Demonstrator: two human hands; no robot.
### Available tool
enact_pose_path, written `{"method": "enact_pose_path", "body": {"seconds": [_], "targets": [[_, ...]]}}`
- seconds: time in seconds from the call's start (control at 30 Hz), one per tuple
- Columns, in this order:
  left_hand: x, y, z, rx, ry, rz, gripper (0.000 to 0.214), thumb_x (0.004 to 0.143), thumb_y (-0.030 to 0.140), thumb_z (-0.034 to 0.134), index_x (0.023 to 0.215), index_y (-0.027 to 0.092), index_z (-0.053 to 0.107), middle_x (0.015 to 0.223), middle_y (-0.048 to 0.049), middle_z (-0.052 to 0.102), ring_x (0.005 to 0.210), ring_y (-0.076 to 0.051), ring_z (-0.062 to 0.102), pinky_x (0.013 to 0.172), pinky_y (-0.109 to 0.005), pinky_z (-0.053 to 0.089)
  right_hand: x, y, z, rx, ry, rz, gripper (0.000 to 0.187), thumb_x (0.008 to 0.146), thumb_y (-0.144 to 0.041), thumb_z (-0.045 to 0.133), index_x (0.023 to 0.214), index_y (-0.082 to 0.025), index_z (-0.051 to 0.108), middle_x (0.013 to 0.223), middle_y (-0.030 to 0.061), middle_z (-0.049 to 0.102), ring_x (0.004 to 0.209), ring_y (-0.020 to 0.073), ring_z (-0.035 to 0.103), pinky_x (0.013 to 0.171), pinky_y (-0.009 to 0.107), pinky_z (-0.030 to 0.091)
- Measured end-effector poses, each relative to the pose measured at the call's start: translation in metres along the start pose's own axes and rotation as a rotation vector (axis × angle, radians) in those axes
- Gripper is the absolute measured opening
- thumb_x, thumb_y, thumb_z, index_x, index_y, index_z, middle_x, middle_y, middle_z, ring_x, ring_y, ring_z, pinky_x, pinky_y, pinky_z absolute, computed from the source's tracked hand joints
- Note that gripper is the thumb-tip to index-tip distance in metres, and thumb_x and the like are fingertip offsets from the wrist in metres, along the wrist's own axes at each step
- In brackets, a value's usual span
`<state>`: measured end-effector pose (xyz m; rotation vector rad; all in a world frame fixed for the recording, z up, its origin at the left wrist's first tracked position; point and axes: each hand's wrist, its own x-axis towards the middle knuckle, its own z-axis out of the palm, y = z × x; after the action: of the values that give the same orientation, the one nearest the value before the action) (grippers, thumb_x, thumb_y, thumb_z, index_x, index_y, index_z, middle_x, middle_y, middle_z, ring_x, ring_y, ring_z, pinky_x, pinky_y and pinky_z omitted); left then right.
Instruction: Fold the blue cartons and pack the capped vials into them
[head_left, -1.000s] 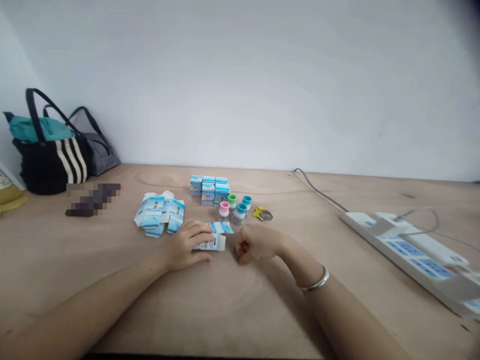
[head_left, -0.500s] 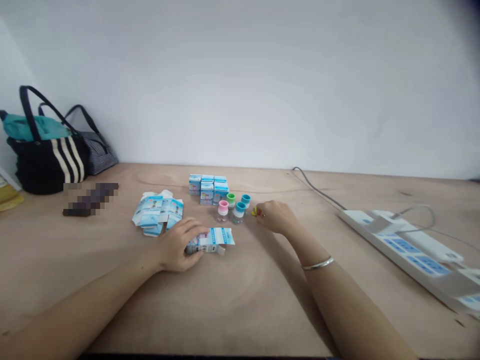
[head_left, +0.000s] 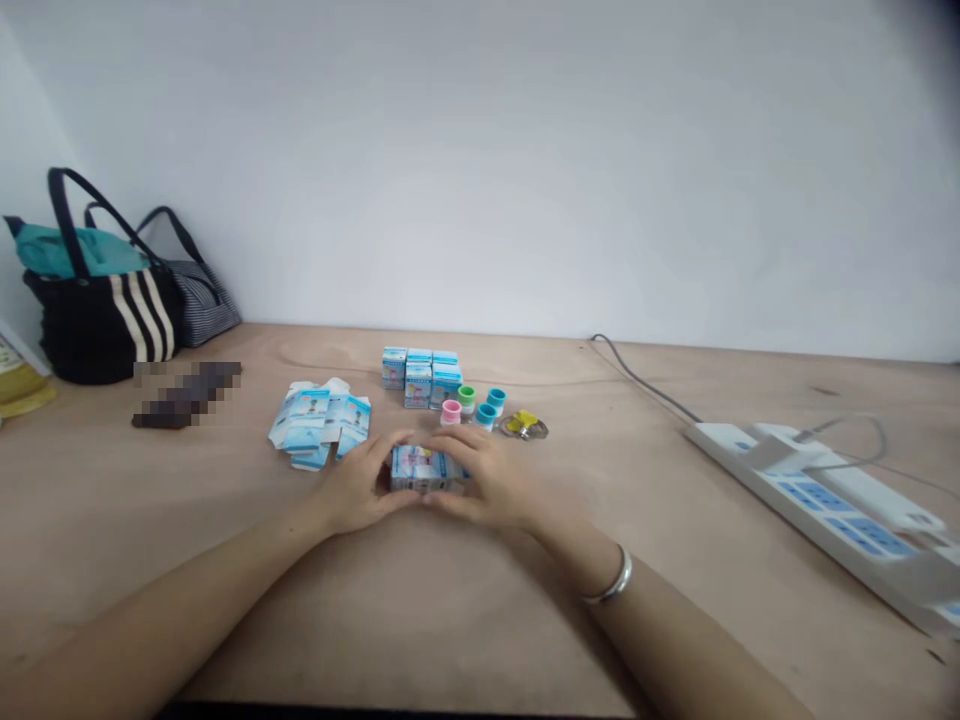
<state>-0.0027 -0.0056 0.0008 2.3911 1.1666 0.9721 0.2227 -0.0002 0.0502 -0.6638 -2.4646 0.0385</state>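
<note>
A small blue-and-white cardboard box [head_left: 420, 470] lies on its side on the table between my hands. My left hand [head_left: 367, 482] grips its left end, thumb in front and fingers behind. Around its right end, where the flaps are, my right hand [head_left: 484, 475] is closed, covering most of that end. Just behind the box stand little clear jars with coloured tops: a pink-topped jar [head_left: 451, 412], a green-topped jar [head_left: 466, 398] and two blue-topped ones [head_left: 486, 415]. To their right lies a yellow piece with a clear, shiny part [head_left: 525, 424].
Several closed small boxes [head_left: 418, 385] stand behind the jars. Flattened cartons [head_left: 309, 420] lie to the left, near a dark pixelated object [head_left: 187, 397]. Bags [head_left: 105, 320] sit at the far left. Power strips [head_left: 810, 500] with a grey cable lie on the right.
My right hand has left the yellow piece beside the jars and come left to the box's open end. My left hand still holds the box; the flap that stuck out is now covered.
</note>
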Motion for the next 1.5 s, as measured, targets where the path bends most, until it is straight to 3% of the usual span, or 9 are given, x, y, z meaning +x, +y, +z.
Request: {"method": "enact_pose_path", "body": {"seconds": [0.13,0.27,0.5,0.63,0.83,0.93,1.07,1.27,1.5], "targets": [[0.003,-0.002,0.002,-0.160,0.068,-0.109,0.040,0.089,0.037,0.047,0.125,0.020,0.043,0.116,-0.0092,0.061,0.100,-0.020,0.063,0.082,-0.034,0.054,-0.005,0.008,0.012,-0.012,-0.050,0.039,0.034,0.082,-0.031,0.060,0.115,-0.021,0.061,0.116,0.0127,0.058,0.103,0.0242,0.056,0.086,0.039,0.046],[0.008,-0.002,0.004,-0.179,0.090,-0.132,0.030,0.090,0.031,0.043,0.118,0.021,0.051,0.112,-0.0061,0.064,0.095,-0.019,0.064,0.081,-0.035,0.054,-0.007,0.016,0.015,0.007,-0.068,0.023,0.029,0.084,-0.032,0.059,0.111,-0.024,0.065,0.112,0.0109,0.061,0.099,0.0231,0.057,0.085,0.040,0.045],[0.004,-0.003,0.000,0.033,0.077,-0.027,0.042,0.088,0.013,0.033,0.127,0.022,0.048,0.116,-0.0056,0.062,0.110,-0.019,0.056,0.095,-0.039,0.047,-0.010,0.019,0.016,0.068,-0.059,0.019,0.030,0.082,-0.035,0.062,0.109,-0.024,0.067,0.105,0.0106,0.061,0.092,0.0208,0.058,0.079,0.036,0.048],[0.003,0.000,-0.009,0.273,0.112,0.133,0.042,0.088,0.014,0.036,0.128,0.019,0.048,0.125,-0.0101,0.056,0.120,-0.024,0.048,0.105,-0.046,0.037,-0.013,0.019,0.012,0.048,-0.100,-0.034,0.029,0.082,-0.034,0.062,0.109,-0.023,0.067,0.105,0.0114,0.062,0.092,0.0211,0.060,0.080,0.035,0.047],[0.001,0.012,-0.011,0.340,-0.173,0.393,0.035,0.085,0.040,0.052,0.111,0.018,0.060,0.112,-0.0099,0.064,0.105,-0.023,0.059,0.103,-0.043,0.040,-0.013,0.009,0.013,-0.033,-0.208,-0.144,0.027,0.079,-0.025,0.059,0.104,-0.023,0.068,0.090,0.0083,0.067,0.083,0.0203,0.061,0.078,0.035,0.045],[-0.002,0.010,-0.007,0.360,-0.249,0.418,0.029,0.085,0.039,0.053,0.102,0.018,0.063,0.105,-0.0100,0.067,0.099,-0.024,0.062,0.094,-0.040,0.047,-0.012,0.004,0.012,-0.020,-0.289,-0.138,0.029,0.073,-0.019,0.060,0.100,-0.019,0.069,0.076,0.0069,0.068,0.072,0.0189,0.060,0.073,0.033,0.045],[-0.001,0.006,-0.003,0.322,-0.159,0.386,0.026,0.090,0.024,0.044,0.110,0.020,0.061,0.101,-0.0078,0.069,0.090,-0.021,0.066,0.081,-0.035,0.053,-0.009,0.004,0.004,0.029,-0.270,-0.051,0.032,0.075,-0.013,0.054,0.104,-0.019,0.068,0.073,0.0057,0.069,0.064,0.0159,0.059,0.064,0.027,0.044],[0.009,0.004,-0.001,0.069,0.122,0.273,0.032,0.091,0.026,0.045,0.121,0.023,0.055,0.113,-0.0043,0.067,0.099,-0.017,0.064,0.084,-0.029,0.053,-0.008,0.012,-0.005,0.143,0.045,0.179,0.020,0.086,-0.025,0.053,0.100,-0.018,0.067,0.077,0.0047,0.070,0.061,0.0131,0.059,0.058,0.023,0.043],[0.012,0.001,0.011,0.303,0.043,0.310,0.021,0.089,0.024,0.049,0.102,0.023,0.066,0.099,-0.0057,0.069,0.095,-0.021,0.062,0.086,-0.037,0.049,-0.012,0.013,0.004,-0.101,-0.138,0.152,0.011,0.082,-0.020,0.058,0.079,-0.021,0.069,0.075,0.0033,0.068,0.062,0.0143,0.059,0.056,0.023,0.040]]}}
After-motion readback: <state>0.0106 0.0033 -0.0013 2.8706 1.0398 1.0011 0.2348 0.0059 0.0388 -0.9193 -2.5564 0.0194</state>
